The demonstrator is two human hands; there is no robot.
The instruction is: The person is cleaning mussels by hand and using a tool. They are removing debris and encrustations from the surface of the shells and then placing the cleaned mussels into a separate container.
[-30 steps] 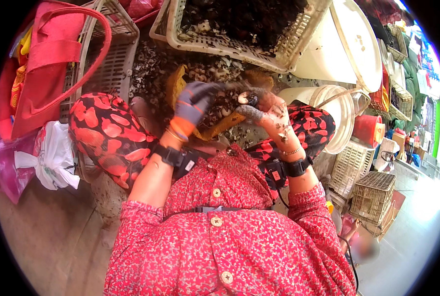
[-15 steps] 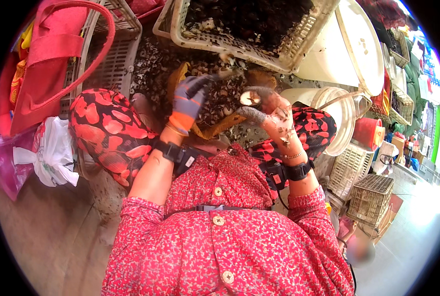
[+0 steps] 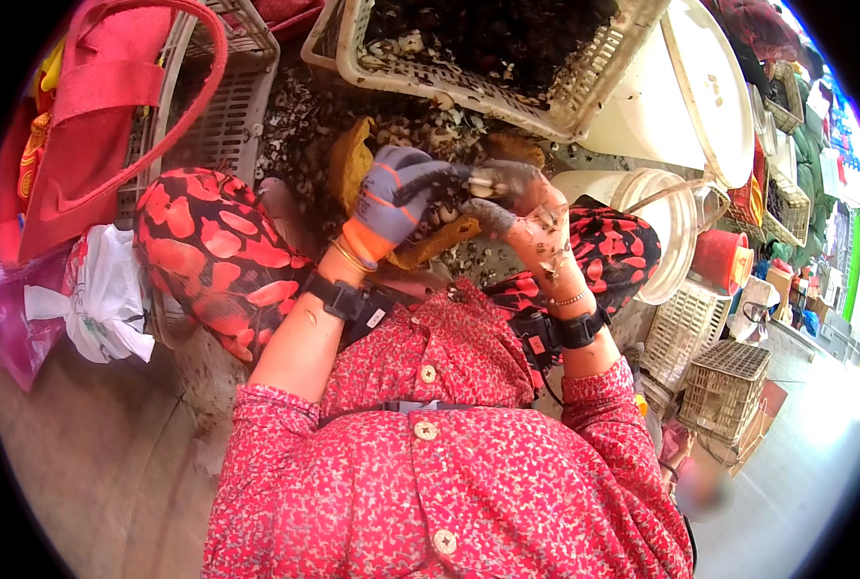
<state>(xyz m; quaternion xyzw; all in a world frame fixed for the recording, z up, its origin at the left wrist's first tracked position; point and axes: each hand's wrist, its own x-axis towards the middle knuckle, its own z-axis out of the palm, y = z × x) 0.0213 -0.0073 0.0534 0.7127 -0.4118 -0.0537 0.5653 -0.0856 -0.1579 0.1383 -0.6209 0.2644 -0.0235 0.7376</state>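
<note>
Just in front of the seated person's lap, the right hand (image 3: 538,214), its thumb and forefinger in dark finger covers, is holding a small pale piece (image 3: 484,181), perhaps shellfish, at its fingertips. The left hand (image 3: 393,191), wearing a grey-and-orange glove (image 3: 367,237), is resting its fingers right up against that same piece; whether they are clamped on anything, I cannot tell from here. A mustard-yellow scrap (image 3: 351,159) is lying just beyond the glove, and broken shells (image 3: 300,130) are spreading around it. Farther out, a dirty white crate (image 3: 454,90) is holding a dark heap (image 3: 507,39), with a large white bucket (image 3: 656,111) standing to its right. Over on the left, a red bag (image 3: 102,111) is leaning near a slatted grey crate (image 3: 222,116)
</note>
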